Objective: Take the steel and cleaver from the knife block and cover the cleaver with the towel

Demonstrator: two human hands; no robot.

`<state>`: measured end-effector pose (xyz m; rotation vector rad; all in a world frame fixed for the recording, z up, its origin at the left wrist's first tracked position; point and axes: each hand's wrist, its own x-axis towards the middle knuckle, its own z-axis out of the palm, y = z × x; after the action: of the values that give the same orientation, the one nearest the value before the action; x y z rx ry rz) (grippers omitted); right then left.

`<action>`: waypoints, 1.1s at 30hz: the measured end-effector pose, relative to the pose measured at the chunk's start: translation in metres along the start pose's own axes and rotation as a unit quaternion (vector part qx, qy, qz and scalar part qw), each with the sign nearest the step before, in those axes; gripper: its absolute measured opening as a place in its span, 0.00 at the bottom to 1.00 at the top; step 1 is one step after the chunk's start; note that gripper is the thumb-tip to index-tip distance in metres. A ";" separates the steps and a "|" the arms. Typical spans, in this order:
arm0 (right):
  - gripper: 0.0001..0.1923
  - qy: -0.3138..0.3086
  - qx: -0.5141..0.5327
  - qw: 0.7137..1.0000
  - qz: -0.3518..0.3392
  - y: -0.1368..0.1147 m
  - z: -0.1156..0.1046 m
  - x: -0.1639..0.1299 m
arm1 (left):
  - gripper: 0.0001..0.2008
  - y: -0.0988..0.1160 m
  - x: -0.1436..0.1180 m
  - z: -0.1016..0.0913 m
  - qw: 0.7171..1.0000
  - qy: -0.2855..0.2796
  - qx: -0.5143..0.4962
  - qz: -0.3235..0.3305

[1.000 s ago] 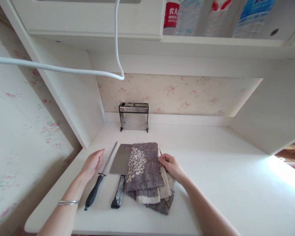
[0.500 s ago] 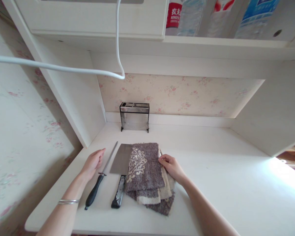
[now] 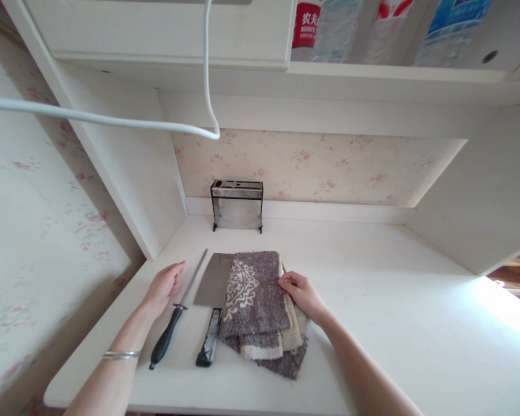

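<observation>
1. Nothing on the worktop (image 3: 372, 300) has shifted since the earlier frames; both hands rest where they were, and only the view has nudged slightly.
2. Far left, a floral-papered wall runs beside a white side panel, and a white cable (image 3: 112, 120) loops across the upper part of the view.
3. The left hand (image 3: 162, 289) lies flat on the worktop with its fingers (image 3: 177, 270) relaxed and spread, grasping nothing; a metal bangle (image 3: 120, 356) sits on that wrist.
4. Just beside that hand lies the honing steel (image 3: 179, 306), its rod pointing away from the person and its black handle toward them. Whether the fingertips touch the rod cannot be told.
5. Next comes the cleaver (image 3: 214, 283), flat on the worktop, its dark handle nearest the person.
6. The folded brown towel (image 3: 257, 306) with a cream pattern covers the right part of the cleaver's blade.
7. The right hand (image 3: 303, 296) rests on the towel's right edge, its fingers (image 3: 286, 282) bent lightly onto the cloth, not gripped around it.
8. Behind, against the back wall, stands a metal knife holder (image 3: 237, 205).
9. Above right, a shelf carries water bottles (image 3: 325, 29).
</observation>
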<state>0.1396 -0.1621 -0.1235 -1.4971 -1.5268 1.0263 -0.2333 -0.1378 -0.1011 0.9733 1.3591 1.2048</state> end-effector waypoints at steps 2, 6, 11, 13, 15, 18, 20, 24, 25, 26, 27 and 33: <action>0.14 -0.002 -0.002 1.000 0.000 -0.001 0.000 0.000 | 0.22 0.000 0.000 0.000 1.000 -0.001 -0.001 0.002; 0.13 -0.003 -0.006 1.000 -0.001 -0.004 -0.001 -0.001 | 0.22 -0.001 0.000 -0.001 1.000 -0.004 -0.002 0.004; 0.14 0.000 -0.008 1.000 -0.004 -0.004 -0.001 0.000 | 0.21 -0.001 0.000 -0.002 1.000 -0.003 -0.001 0.000; 0.14 0.002 -0.009 1.000 -0.004 -0.003 -0.001 0.000 | 0.21 0.000 0.000 -0.001 1.000 -0.004 0.002 0.002; 0.14 0.001 -0.010 1.000 -0.005 -0.002 -0.001 0.000 | 0.21 0.001 -0.001 0.000 1.000 -0.005 0.004 0.003; 0.14 -0.003 -0.010 1.000 -0.006 -0.001 -0.001 0.001 | 0.21 0.002 -0.002 0.001 1.000 -0.001 0.002 0.000; 0.14 -0.004 -0.009 1.000 -0.006 -0.001 -0.001 0.001 | 0.21 0.003 -0.002 0.002 1.000 0.003 0.002 -0.003; 0.15 -0.001 -0.009 1.000 -0.010 -0.001 -0.001 0.000 | 0.22 0.005 -0.003 0.003 1.000 0.003 0.004 0.000; 0.15 -0.002 -0.010 1.000 -0.011 0.000 -0.001 0.001 | 0.22 0.005 -0.003 0.003 1.000 0.002 0.004 0.000; 0.15 -0.002 -0.012 1.000 -0.011 0.000 -0.001 0.001 | 0.22 0.005 -0.004 0.004 1.000 0.002 0.005 0.000; 0.15 -0.002 -0.013 1.000 -0.011 0.000 -0.001 0.001 | 0.22 0.006 -0.004 0.004 1.000 0.003 0.006 -0.001; 0.14 -0.002 -0.023 1.000 -0.014 0.001 -0.001 0.001 | 0.22 0.005 -0.003 0.003 1.000 0.003 0.004 -0.006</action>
<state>0.1407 -0.1606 -0.1241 -1.5018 -1.5798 0.9854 -0.2299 -0.1396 -0.0953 0.9667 1.3745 1.1955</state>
